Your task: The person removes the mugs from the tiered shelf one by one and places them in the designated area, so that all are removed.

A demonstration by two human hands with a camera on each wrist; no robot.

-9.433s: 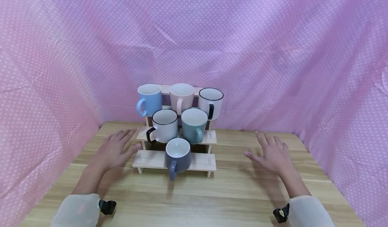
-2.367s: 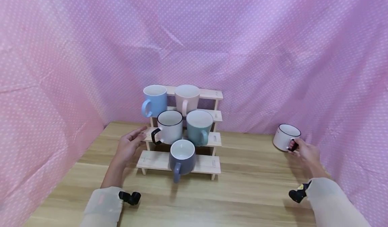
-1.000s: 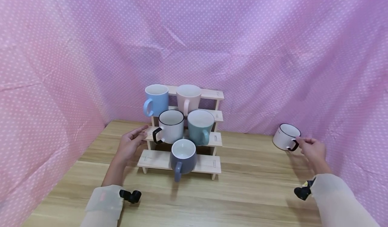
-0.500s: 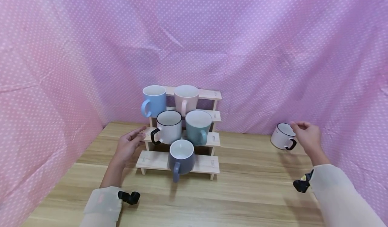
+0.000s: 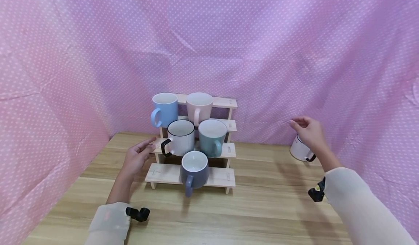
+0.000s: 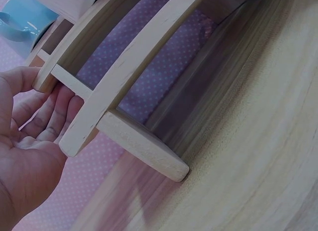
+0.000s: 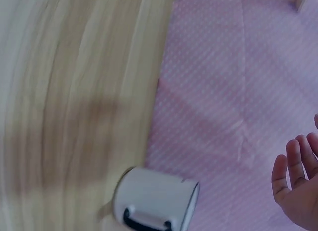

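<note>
My left hand (image 5: pixel 135 159) is at the left end of the stepped wooden rack (image 5: pixel 162 173). In the left wrist view, its thumb lies over a board end of the rack (image 6: pixel 126 74) with the fingers beneath, pinching it. My right hand (image 5: pixel 311 132) hovers above and partly in front of a white mug (image 5: pixel 298 150) with a black handle on the table. That hand holds nothing; the right wrist view shows its fingers (image 7: pixel 295 164) loosely bent, apart from the mug (image 7: pixel 154 193). A light blue mug (image 5: pixel 168 112) and a pink mug (image 5: pixel 203 108) stand high on the rack.
Lower on the rack are a black-rimmed white mug (image 5: pixel 184 141), a teal mug (image 5: pixel 207 139) and a grey-blue mug (image 5: pixel 199 177). Pink dotted cloth (image 5: pixel 262 74) hangs behind and beside the wooden table (image 5: pixel 255 208).
The black-rimmed mug from the rack's upper right now stands on the table at right. My right hand released its handle, then rose and moved left. My left hand stays at the rack.
</note>
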